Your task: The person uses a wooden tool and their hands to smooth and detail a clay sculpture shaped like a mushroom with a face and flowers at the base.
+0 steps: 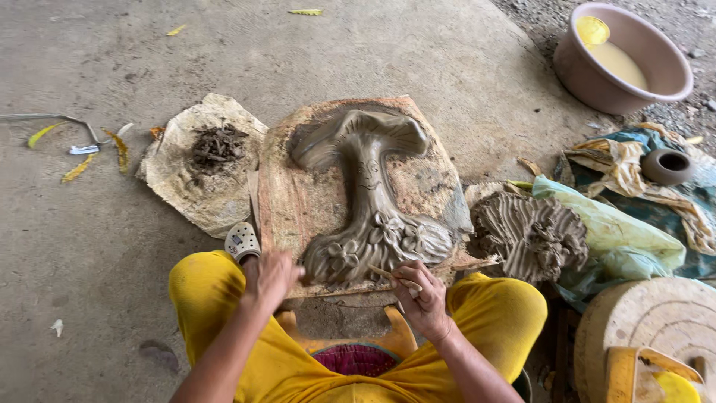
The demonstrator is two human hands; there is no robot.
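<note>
Clay relief point(365, 194): wet grey mushroom-shaped tree, faint face on the trunk, flowers at the roots, lying on a board point(298, 201) across the knees. Right hand point(421, 295) fingers pinched on a thin wooden stick point(393, 277) at the base. Left hand point(272, 276) loosely curled, resting on the board's lower left edge.
</note>
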